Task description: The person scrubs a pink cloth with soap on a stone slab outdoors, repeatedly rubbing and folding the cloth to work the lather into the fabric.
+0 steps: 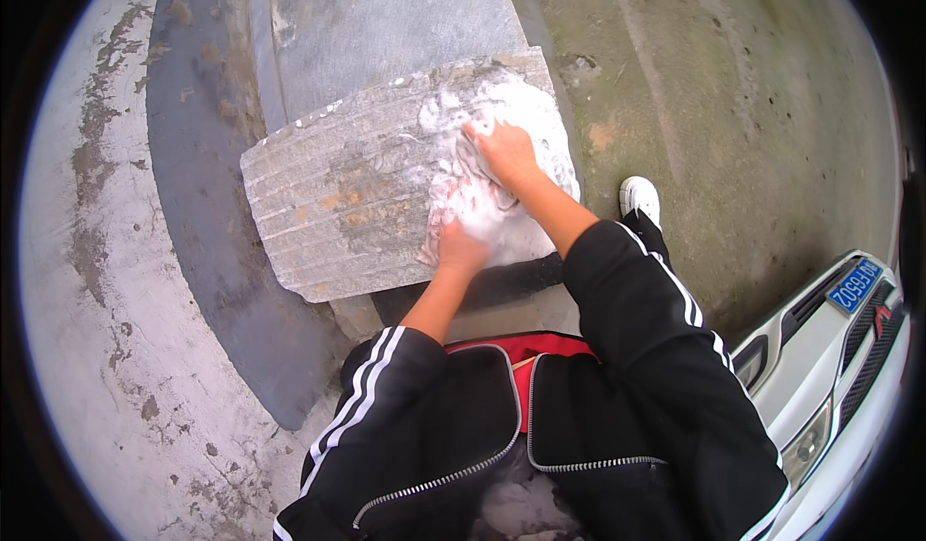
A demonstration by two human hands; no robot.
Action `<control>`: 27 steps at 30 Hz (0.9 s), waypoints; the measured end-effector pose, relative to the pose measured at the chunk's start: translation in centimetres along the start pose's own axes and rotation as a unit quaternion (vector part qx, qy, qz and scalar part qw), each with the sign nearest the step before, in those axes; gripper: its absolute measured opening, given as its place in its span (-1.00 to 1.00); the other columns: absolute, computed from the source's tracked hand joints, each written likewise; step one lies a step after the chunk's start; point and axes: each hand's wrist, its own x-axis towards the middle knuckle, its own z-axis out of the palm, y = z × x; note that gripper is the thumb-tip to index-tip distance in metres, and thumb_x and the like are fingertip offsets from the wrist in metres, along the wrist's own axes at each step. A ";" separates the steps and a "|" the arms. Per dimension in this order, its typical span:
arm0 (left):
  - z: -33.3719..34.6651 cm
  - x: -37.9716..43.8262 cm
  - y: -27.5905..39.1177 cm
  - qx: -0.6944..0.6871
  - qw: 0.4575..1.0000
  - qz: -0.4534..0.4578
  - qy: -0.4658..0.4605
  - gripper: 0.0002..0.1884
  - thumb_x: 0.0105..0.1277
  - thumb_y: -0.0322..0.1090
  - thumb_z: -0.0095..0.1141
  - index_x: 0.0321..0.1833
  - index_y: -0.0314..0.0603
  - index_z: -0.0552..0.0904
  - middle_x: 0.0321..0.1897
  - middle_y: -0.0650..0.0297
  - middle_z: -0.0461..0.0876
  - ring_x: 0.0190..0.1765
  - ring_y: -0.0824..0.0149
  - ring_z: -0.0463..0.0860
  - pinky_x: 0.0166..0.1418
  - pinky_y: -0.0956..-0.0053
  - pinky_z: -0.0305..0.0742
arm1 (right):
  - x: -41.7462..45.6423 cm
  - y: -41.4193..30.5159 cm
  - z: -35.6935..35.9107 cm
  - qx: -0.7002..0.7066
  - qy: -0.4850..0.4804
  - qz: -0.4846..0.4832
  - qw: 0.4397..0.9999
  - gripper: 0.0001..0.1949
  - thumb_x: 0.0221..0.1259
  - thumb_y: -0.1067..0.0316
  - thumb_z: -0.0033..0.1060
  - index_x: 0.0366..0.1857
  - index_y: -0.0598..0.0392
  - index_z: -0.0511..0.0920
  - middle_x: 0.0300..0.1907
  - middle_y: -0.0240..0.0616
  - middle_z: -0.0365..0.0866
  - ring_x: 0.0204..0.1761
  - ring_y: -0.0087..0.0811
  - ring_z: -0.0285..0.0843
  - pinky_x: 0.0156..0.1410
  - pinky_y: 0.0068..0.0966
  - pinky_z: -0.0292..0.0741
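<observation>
A soapy, pinkish cloth (443, 212) lies bunched on a ridged stone washing slab (325, 201), towards its right end. My right hand (506, 152) is closed on the cloth's upper part, its fingers sunk in lather. Nearer my body, my left hand (463, 246) grips the lower part; it is blurred, and foam covers its fingertips. Thick white foam (532, 107) spreads over the slab's right side and hides much of the cloth. Bare grooves show across the left half of the slab, with some orange-brown stains.
Beyond the slab lies a flat grey stone surface (391, 27). A dark grey strip (210, 201) curves along the left, beside pale, cracked concrete (108, 338). The front of a white car (810, 367) stands close at my right. My white shoe (640, 197) rests on damp ground.
</observation>
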 end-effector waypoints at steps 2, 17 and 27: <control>0.0 0.6 0.2 0.022 0.998 0.034 0.058 -0.27 -0.06 -0.06 0.42 0.17 -0.32 0.49 0.04 -0.04 0.60 0.10 0.02 0.58 0.20 0.25 0.47 | -4.1 -0.9 -2.2 0.055 -0.019 -0.002 0.998 -0.84 0.07 0.22 0.22 -0.27 -0.09 0.60 -0.41 -0.23 0.56 -0.36 -0.23 0.60 -0.38 -0.31 0.51; -0.5 0.4 0.6 -0.199 0.974 -0.094 -0.060 -0.28 0.04 -0.13 0.33 0.29 -0.24 0.42 0.20 0.09 0.52 0.24 0.14 0.50 0.35 0.31 0.35 | -7.8 -2.0 -0.7 0.071 0.149 -0.075 0.983 -0.80 0.08 0.08 0.30 -0.31 -0.10 0.67 -0.45 -0.30 0.60 -0.48 -0.27 0.58 -0.40 -0.33 0.51; -2.6 0.6 1.7 -0.053 0.997 -0.041 -0.036 -0.24 0.00 0.06 0.33 0.28 -0.14 0.47 0.26 0.18 0.51 0.30 0.18 0.45 0.43 0.35 0.25 | -5.0 -4.0 -1.1 0.090 0.100 0.045 0.990 -0.88 0.02 0.17 0.28 -0.40 -0.10 0.64 -0.52 -0.34 0.58 -0.52 -0.26 0.56 -0.44 -0.34 0.49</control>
